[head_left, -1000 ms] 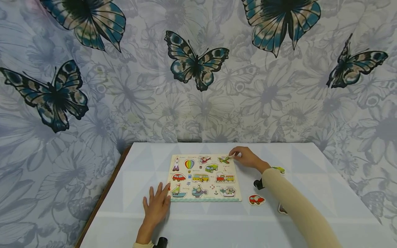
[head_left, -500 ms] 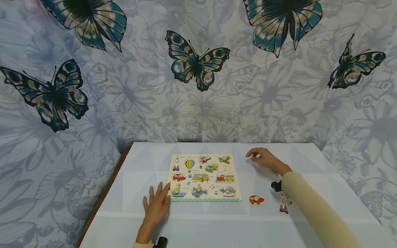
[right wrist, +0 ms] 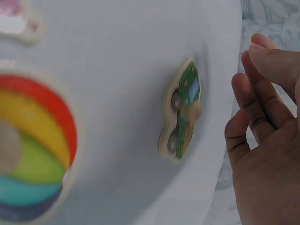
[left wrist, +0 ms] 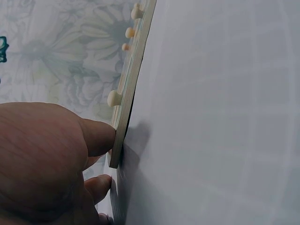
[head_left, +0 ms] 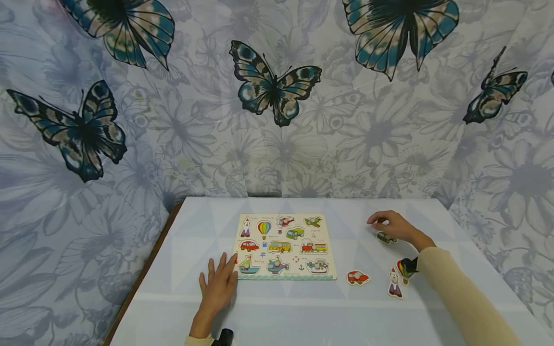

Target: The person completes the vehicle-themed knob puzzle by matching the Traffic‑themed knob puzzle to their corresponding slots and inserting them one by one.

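Note:
My left hand [head_left: 218,286] lies with fingers spread at the left edge of a wooden peg puzzle board [head_left: 298,277] printed with vehicles. In the left wrist view its thumb touches the board's edge [left wrist: 133,89], below a pale peg [left wrist: 114,98]. My right hand [head_left: 396,227] hovers over the right side of the table, just above a green truck piece [head_left: 386,238]. Its fingers are loosely bent and hold nothing in the right wrist view, where the truck piece [right wrist: 183,112] lies apart from them with its knob up.
Right of the board lies a red car piece [head_left: 358,278]. Farther right are a rocket piece [head_left: 395,286] and a rainbow balloon piece [head_left: 403,273], partly covered by the black wrist camera [head_left: 409,265]. A butterfly-patterned wall stands behind the white table [head_left: 294,322].
My right hand has left the airplane at the board's top right corner and moved right to the truck piece. The rocket and balloon pieces have come into view. My left hand stays put.

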Tool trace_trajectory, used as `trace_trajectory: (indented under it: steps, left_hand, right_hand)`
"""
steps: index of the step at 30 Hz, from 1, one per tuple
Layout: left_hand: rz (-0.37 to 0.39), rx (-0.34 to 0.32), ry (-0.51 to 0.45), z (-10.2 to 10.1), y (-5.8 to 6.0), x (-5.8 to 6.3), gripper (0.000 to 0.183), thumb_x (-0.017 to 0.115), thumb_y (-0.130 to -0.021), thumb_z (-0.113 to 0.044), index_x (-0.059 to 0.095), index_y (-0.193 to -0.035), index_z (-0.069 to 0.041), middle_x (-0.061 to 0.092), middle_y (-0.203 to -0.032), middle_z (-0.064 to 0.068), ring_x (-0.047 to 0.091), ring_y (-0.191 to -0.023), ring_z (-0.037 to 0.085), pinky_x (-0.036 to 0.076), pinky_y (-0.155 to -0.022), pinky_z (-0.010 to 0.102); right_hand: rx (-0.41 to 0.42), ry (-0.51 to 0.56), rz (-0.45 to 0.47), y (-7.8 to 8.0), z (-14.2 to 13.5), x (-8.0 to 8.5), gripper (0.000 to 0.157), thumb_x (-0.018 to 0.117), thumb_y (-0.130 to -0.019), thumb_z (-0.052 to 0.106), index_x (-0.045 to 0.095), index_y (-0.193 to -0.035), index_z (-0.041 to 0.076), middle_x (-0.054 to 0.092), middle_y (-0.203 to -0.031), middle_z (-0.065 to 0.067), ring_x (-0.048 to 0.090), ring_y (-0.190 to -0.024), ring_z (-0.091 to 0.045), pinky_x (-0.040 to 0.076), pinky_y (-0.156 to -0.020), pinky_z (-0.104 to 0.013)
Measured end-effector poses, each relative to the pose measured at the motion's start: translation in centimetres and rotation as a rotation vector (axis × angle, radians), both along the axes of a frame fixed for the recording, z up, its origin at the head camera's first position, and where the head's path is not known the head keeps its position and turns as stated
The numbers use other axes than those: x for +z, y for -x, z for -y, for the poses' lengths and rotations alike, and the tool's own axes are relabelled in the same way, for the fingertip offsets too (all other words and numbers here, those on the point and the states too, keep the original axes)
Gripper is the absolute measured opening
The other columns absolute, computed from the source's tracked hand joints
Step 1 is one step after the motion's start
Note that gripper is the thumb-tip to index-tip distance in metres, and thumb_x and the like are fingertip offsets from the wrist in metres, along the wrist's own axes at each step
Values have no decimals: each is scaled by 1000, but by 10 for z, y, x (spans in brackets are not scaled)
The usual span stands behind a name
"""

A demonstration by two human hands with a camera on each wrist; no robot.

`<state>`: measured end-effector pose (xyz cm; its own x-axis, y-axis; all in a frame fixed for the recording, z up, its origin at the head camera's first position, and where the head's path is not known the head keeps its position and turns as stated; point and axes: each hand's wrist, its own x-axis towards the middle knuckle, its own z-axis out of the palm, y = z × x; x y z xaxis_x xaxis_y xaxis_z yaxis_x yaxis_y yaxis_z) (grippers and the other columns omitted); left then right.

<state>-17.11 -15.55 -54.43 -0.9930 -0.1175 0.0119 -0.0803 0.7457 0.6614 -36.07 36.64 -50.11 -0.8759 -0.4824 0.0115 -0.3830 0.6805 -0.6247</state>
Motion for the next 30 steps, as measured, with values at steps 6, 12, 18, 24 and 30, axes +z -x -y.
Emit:
trace_trajectory:
  steps: [6, 12, 18, 24, 30]
  left_hand:
    - [25, -1, 4, 0, 1, 5, 50, 52, -102, -19, 46, -151, -12, 26, -161, 27, 1, -149, 57, -7, -109, 77]
    - [34, -4, 11, 1, 1, 7, 50, 52, -102, -19, 46, -150, -11, 26, -161, 28, 1, -148, 58, -6, -109, 77]
    - [55, -3, 9, 2, 1, 6, 50, 51, -102, -19, 44, -152, -12, 25, -162, 26, -1, -149, 56, -8, -110, 76]
    - [59, 3, 4, 4, -1, 0, 51, 52, -102, -19, 44, -151, -12, 24, -162, 26, -1, -149, 57, -8, -109, 76]
    - [38, 1, -2, 3, -4, -3, 51, 52, -102, -19, 45, -151, -12, 25, -162, 27, -1, -149, 57, -8, -109, 76]
  right_hand:
    - [79, 26, 75, -11, -17, 10, 17, 61, -97, 4, 70, -110, -3, 70, -112, -19, 63, -97, -24, 52, -79, -32]
    - [138, 23, 99, -18, -29, 16, 15, 61, -97, 3, 73, -103, -2, 70, -110, -20, 63, -99, -19, 50, -81, -33]
    - [161, 1, 129, -18, -38, 15, 13, 64, -92, -3, 75, -99, -1, 70, -108, -21, 62, -98, -11, 51, -81, -28]
    - [168, 12, 130, -19, -40, 7, 15, 66, -87, -6, 74, -99, -3, 69, -106, -22, 62, -91, -11, 50, -79, -27]
    - [175, 24, 87, -21, -40, 1, 14, 67, -86, -6, 74, -97, -3, 69, -105, -21, 60, -90, -9, 50, -78, -25]
